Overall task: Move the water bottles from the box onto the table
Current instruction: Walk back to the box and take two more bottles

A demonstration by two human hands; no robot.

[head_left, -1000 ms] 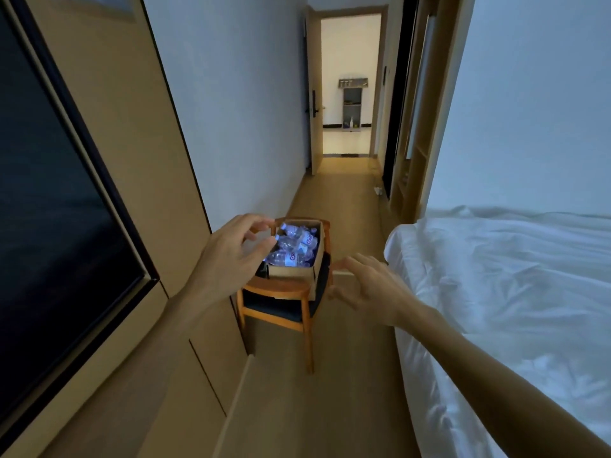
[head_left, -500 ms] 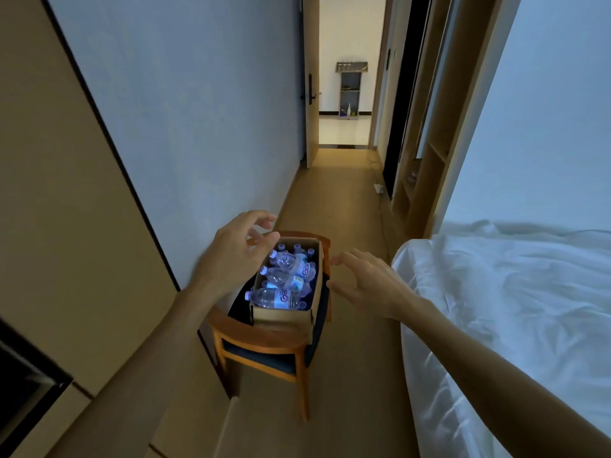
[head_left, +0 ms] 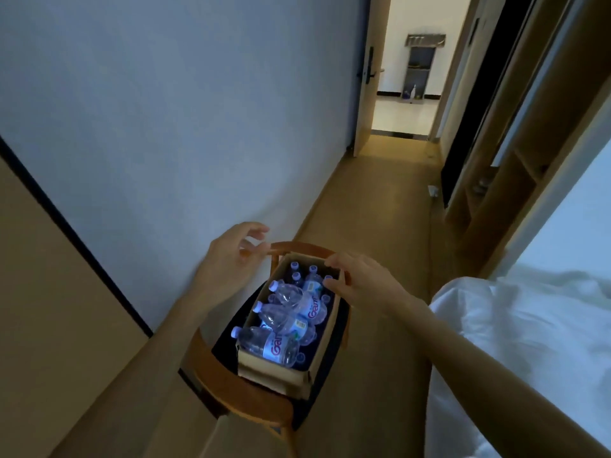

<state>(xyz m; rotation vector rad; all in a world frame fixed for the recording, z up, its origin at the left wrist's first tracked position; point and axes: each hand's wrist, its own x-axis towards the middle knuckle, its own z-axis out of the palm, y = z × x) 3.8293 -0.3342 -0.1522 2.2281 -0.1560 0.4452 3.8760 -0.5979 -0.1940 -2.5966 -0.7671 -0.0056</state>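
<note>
An open cardboard box [head_left: 274, 375] stands on the dark seat of a wooden chair [head_left: 231, 385]. Several clear water bottles with blue caps fill it; three lie flat on top, the nearest being a labelled bottle [head_left: 269, 347], and others stand upright at the far end. My left hand [head_left: 228, 259] hovers over the box's far left corner, fingers loosely spread and holding nothing. My right hand [head_left: 360, 282] hangs over the box's far right edge, fingers relaxed; I cannot tell whether it touches the rim.
A white wall runs along the left and a bed with white sheets [head_left: 529, 342] lies on the right. Between them a narrow wooden floor strip [head_left: 390, 226] leads to an open door [head_left: 367, 77]. Wooden shelving [head_left: 496, 180] stands at the right.
The view has come closer to the chair and tilted down. Both hands have moved forward, from in front of the box to above its far end.
</note>
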